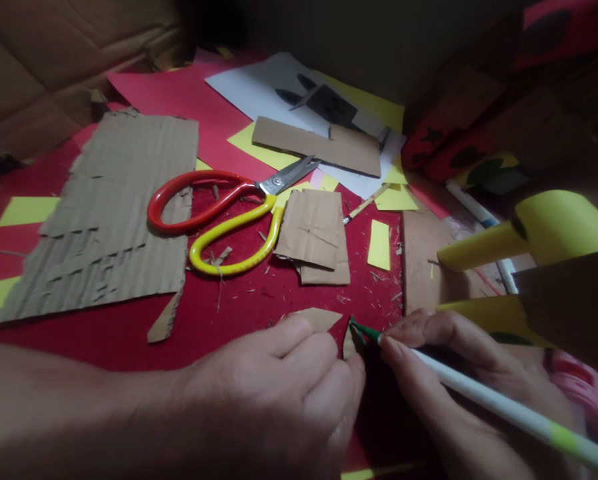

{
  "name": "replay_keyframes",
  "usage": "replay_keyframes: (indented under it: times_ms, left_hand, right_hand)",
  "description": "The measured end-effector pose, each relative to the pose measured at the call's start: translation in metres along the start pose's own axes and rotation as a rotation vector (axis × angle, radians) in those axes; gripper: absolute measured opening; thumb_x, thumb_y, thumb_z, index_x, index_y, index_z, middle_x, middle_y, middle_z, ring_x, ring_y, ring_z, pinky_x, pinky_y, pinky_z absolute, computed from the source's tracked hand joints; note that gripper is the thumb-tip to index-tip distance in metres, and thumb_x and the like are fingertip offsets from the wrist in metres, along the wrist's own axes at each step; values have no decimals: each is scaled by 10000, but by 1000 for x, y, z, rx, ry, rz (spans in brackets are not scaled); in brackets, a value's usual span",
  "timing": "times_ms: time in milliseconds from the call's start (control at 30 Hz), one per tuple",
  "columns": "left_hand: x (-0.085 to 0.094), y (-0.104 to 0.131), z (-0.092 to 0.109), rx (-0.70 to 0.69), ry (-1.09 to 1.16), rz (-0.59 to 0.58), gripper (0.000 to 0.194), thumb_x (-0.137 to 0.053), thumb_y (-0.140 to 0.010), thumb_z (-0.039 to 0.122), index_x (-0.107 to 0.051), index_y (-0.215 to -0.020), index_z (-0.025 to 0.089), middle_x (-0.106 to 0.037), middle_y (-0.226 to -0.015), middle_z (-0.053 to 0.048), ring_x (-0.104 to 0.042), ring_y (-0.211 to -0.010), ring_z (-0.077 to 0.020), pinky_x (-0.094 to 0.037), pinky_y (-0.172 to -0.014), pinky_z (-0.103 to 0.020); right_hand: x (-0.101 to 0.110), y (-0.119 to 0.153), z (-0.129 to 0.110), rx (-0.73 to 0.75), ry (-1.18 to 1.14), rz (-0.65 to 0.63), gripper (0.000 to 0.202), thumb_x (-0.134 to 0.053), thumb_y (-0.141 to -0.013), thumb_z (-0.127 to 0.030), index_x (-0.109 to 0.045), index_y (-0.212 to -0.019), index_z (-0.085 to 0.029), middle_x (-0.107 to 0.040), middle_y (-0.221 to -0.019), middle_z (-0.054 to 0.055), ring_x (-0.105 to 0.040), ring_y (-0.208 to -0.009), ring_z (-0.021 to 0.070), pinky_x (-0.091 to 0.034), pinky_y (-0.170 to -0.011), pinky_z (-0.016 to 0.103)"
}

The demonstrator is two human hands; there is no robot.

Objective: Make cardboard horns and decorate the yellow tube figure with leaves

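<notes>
My right hand (459,373) grips a white felt-tip pen (499,393) with a green tip, slanting up to the left. That tip touches the top of a small cardboard piece (349,345) whose edge looks dark green. My left hand (283,387) is closed with curled fingers around this small piece, which is mostly hidden. Beyond its knuckles, a pointed cardboard scrap (323,319) sticks out; whether the two pieces join is hidden. Scissors (236,260) with one red and one yellow handle lie ahead, blades slightly apart, beside a stack of cardboard squares (313,230).
A large corrugated cardboard sheet (123,200) lies on the left of the red surface (239,313). Farther back are a cardboard strip (319,147), coloured paper (189,100) and a grey cut-out (331,105). At right stands a yellow paper-wrapped form (559,223). Shreds are scattered about.
</notes>
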State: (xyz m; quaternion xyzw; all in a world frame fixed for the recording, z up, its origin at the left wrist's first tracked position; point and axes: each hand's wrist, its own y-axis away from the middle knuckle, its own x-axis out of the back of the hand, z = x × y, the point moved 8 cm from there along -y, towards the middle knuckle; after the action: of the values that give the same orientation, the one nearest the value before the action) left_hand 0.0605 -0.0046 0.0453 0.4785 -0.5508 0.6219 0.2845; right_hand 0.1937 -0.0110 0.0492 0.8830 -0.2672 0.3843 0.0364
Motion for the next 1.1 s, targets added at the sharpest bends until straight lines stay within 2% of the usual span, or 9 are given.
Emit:
replay_keyframes:
  times_ms: [100, 233, 333, 433, 700, 833, 967, 1100]
  left_hand:
    - [-3, 0, -1, -12, 2, -5, 388, -311, -970, 69, -691, -998, 146, -706, -864, -13, -613, -736, -195, -480, -729, -385]
    - [-3, 0, -1, -12, -16, 8, 369, -328, -977, 77, -688, -1021, 145, -715, -896, -10, -613, -766, -194, -460, -814, -381]
    - [-3, 0, 0, -20, -2, 0, 345, -350, -979, 87, -687, -1014, 151, -710, -864, 3, -611, -746, -189, -465, -799, -375]
    - [-4, -1, 0, -16, 13, 6, 384, -310, -977, 78, -687, -988, 146, -705, -847, -6, -614, -731, -193, -472, -760, -377]
    - [-4, -2, -2, -5, 22, 7, 387, -313, -972, 68, -690, -977, 153, -704, -835, -6, -611, -738, -193, -455, -822, -380]
    - [-4, -2, -1, -7, 33, -9, 394, -307, -969, 69, -693, -967, 148, -701, -839, -10, -606, -726, -193, -472, -794, -381]
    - [-6, -2, -3, 2, 31, -29, 393, -308, -967, 71, -694, -980, 144, -698, -840, -15, -607, -731, -200, -484, -757, -388]
    - [-6, -1, -3, -3, 55, -28, 355, -350, -955, 83, -699, -985, 144, -704, -848, -25, -615, -740, -204, -496, -744, -390]
  right_hand:
    - [2, -1, -9, 39, 9, 45, 150, -647, -674, -265, -636, -530, -302, -654, -459, -121, -564, -371, 65, -448, -416, 115]
    - [2, -2, -9, 41, 15, 51, 142, -660, -661, -268, -639, -528, -311, -662, -464, -137, -567, -368, 41, -435, -416, 62]
    - [1, -2, -6, 33, 13, 47, 141, -667, -670, -290, -649, -533, -319, -686, -485, -139, -539, -330, 32, -421, -389, 39]
    - [-1, -2, -6, 29, 18, 19, 145, -661, -686, -305, -655, -542, -317, -698, -499, -125, -556, -334, 44, -434, -385, 52]
    - [0, -2, -10, 59, 50, -3, 151, -628, -672, -274, -634, -526, -311, -665, -476, -131, -584, -387, 45, -461, -451, 48]
    - [-2, -2, -6, 36, 23, -8, 154, -631, -688, -296, -632, -534, -306, -671, -484, -122, -575, -371, 55, -456, -416, 63]
    - [-4, 0, -3, -9, 17, -12, 148, -646, -717, -335, -653, -574, -295, -709, -531, -88, -624, -398, 91, -472, -390, 111]
    - [-3, -1, -6, 12, 33, -19, 158, -649, -718, -325, -662, -567, -279, -718, -537, -62, -628, -397, 105, -465, -372, 134]
